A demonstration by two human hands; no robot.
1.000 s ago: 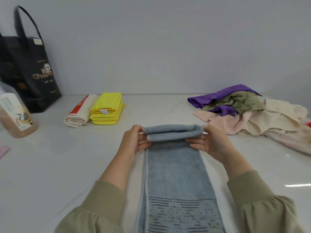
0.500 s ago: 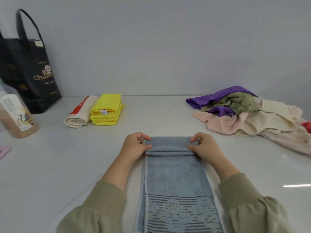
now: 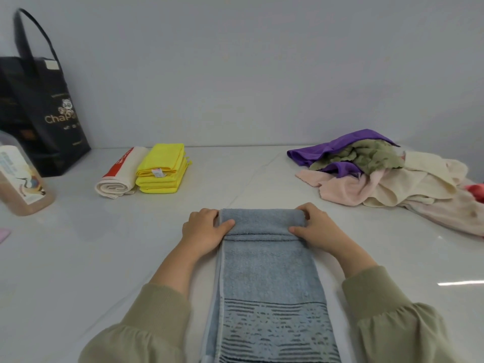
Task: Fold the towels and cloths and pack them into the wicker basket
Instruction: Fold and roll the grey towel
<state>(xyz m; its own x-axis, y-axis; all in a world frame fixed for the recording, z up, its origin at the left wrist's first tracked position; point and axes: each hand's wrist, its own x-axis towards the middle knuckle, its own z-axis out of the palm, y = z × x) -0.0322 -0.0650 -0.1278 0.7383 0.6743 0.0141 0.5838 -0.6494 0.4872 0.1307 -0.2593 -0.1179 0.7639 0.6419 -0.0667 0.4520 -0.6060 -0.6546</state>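
your left hand (image 3: 204, 229) and right hand (image 3: 315, 226) grip the blue towel (image 3: 267, 271)'s rolled end, centre frame, thumbs pinching it.

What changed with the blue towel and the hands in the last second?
The folded far end of the blue towel, lifted earlier, has come down and toward the person, onto the rest of the towel. The left hand and right hand kept hold of its two ends. The yellow cloths, the rolled white towel and the unfolded pile stayed put.
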